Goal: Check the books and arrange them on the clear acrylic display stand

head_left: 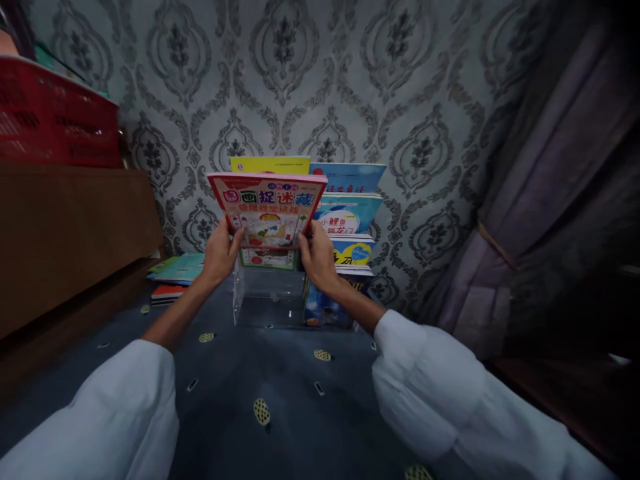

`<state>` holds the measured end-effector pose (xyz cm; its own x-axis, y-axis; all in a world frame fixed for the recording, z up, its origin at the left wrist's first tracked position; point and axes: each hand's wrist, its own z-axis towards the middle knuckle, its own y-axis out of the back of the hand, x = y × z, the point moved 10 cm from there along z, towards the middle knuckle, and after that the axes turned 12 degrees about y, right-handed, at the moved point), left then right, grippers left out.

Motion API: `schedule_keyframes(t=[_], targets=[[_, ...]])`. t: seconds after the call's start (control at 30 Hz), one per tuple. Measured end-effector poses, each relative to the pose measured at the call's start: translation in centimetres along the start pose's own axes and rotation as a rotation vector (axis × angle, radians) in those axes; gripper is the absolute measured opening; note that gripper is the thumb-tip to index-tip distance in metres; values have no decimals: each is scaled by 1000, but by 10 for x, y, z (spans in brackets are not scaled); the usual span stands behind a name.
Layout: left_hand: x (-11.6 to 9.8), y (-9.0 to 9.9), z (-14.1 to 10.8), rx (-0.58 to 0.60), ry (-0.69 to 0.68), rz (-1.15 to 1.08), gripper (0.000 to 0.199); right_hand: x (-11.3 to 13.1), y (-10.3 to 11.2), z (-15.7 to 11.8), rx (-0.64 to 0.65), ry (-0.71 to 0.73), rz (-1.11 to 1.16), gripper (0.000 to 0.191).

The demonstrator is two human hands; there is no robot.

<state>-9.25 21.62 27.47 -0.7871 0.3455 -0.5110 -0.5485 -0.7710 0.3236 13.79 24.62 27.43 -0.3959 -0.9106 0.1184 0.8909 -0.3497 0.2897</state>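
Between my two hands is a red-bordered children's picture book (270, 213), its cover facing me. My left hand (220, 255) grips its left edge, thumb on the front; my right hand (319, 257) holds the right edge the same way. The book is in front of the left side of a clear acrylic book rack (270, 313). Behind it stand a yellow book (270, 164) and, lower down, a green-edged book (267, 259). On the rack's right side, blue books (350, 210) stand in stepped rows, with a dark blue book (327, 307) at the front.
A pile of books (180, 268) lies on the left beside a brown wooden cabinet (75, 233), which bears a red plastic basket (60, 117). Patterned wallpaper (325, 87) rises behind the rack. A tied purple curtain (490, 247) hangs at the right. Dark blue patterned cloth (290, 393) lies below.
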Motion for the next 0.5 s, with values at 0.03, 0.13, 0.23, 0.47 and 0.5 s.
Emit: schedule_keyframes(t=[0.03, 0.13, 0.23, 0.47, 0.5], targets=[[-4, 0, 10, -17, -29, 11, 34, -5, 1, 11, 1, 17, -20, 18], [-8, -5, 23, -18, -89, 38, 29, -18, -4, 23, 36, 26, -61, 12], [1, -16, 23, 30, -96, 48, 27, -28, -11, 20, 96, 22, -88, 10], [21, -30, 27, 79, -75, 107, 28, -39, -22, 31, 301, 24, -155, 10], [23, -32, 28, 97, -71, 125, 28, -41, -23, 35, 321, 15, -168, 8]])
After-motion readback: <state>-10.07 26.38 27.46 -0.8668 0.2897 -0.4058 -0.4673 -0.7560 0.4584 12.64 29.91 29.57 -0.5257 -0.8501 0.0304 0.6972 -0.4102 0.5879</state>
